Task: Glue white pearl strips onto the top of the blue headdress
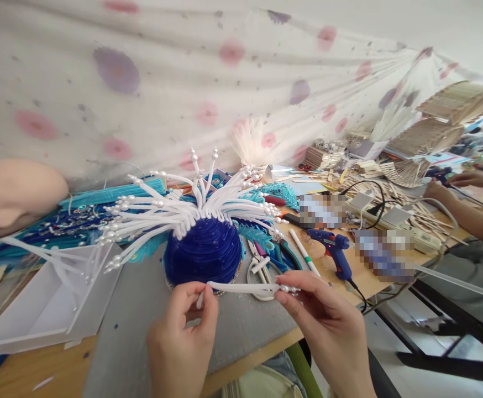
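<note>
Between my two hands stretches a white pipe cleaner stem [243, 288] with pearl beads at its right end. My left hand [183, 331] pinches its left end, where a short piece bends down. At the beaded end, the fingers of my right hand [324, 326] are closed on it. Just beyond stands a headdress [202, 251] with a dark blue rounded cap and a fan of white, pearl-tipped stems. Pliers and scissors [262, 265] lie beside the cap, partly hidden. A blue glue gun [332, 249] rests to the right.
A white open box [38, 320] holding white stems stands at the left, near a mannequin head [17, 196]. A green-capped marker [303, 251], cables and wooden sticks [411, 213] lie to the right. Another person's hands [444, 193] are at the far right.
</note>
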A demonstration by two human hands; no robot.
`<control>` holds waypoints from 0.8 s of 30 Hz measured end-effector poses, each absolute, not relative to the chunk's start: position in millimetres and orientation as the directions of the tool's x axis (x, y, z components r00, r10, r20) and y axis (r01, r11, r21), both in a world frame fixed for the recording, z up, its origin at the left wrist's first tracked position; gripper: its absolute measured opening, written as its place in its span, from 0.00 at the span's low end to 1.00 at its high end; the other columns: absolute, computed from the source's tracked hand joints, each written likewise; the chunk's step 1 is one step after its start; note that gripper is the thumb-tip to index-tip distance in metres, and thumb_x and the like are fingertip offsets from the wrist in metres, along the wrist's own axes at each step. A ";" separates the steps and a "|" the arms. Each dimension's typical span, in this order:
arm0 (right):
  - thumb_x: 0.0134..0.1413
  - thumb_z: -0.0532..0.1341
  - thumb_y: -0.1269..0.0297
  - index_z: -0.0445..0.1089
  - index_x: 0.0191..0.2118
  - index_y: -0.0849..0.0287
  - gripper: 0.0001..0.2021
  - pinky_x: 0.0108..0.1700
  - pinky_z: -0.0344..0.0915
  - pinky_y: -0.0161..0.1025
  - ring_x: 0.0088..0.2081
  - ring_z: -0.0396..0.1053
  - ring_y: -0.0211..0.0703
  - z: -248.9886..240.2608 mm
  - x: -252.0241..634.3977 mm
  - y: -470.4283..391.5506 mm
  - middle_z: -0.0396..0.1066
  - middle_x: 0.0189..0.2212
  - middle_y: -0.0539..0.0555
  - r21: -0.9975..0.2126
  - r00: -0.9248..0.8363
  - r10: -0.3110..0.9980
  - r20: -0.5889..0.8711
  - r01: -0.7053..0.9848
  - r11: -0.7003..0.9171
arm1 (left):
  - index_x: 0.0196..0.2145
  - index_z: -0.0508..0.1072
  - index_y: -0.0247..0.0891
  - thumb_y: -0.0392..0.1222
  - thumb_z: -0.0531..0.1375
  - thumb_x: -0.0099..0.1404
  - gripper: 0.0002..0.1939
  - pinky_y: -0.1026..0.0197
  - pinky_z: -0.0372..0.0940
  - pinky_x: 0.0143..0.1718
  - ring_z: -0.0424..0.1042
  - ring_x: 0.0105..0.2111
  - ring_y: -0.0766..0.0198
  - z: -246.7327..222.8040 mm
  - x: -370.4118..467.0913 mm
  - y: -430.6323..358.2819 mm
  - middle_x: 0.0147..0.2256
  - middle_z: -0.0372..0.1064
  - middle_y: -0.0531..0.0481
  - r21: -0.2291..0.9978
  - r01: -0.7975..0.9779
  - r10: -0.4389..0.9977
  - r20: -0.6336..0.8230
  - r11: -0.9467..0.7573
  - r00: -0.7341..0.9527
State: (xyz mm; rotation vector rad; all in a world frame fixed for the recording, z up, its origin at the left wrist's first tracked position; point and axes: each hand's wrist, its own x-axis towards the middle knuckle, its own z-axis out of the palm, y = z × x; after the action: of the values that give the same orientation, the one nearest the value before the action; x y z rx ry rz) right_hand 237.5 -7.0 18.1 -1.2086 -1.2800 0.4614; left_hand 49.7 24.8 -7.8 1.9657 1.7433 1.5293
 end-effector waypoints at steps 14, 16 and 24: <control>0.57 0.68 0.70 0.81 0.37 0.53 0.05 0.38 0.77 0.33 0.39 0.79 0.43 41.3 250.7 -0.3 0.80 0.37 0.54 -0.827 0.077 0.895 0.440 0.423 0.371 | 0.31 0.77 0.43 0.48 0.61 0.63 0.08 0.68 0.71 0.23 0.76 0.21 0.63 -17.7 45.6 22.8 0.23 0.76 0.54 0.945 0.310 0.993 0.118 -0.108 -0.014; 0.59 0.66 0.71 0.79 0.37 0.53 0.05 0.40 0.75 0.32 0.40 0.79 0.41 45.9 250.2 -0.2 0.80 0.37 0.52 -0.820 0.016 0.905 0.425 0.430 0.378 | 0.31 0.79 0.42 0.48 0.62 0.62 0.09 0.67 0.72 0.25 0.77 0.22 0.62 -19.9 46.0 21.7 0.23 0.77 0.53 0.966 0.250 0.997 0.077 -0.072 -0.012; 0.57 0.69 0.68 0.74 0.51 0.52 0.16 0.52 0.71 0.39 0.51 0.77 0.47 14.7 233.3 -8.9 0.79 0.49 0.54 -0.795 -0.106 0.947 0.304 0.520 0.313 | 0.31 0.85 0.45 0.45 0.67 0.55 0.07 0.64 0.76 0.29 0.82 0.27 0.56 -11.6 45.0 24.2 0.28 0.82 0.50 0.978 0.201 0.997 0.073 -0.065 -0.035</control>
State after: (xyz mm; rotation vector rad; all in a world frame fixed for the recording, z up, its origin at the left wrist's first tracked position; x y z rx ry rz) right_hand 233.3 -8.9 14.7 -1.3231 -1.7536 0.6499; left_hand 45.0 24.2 -11.6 1.3891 1.3548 1.1907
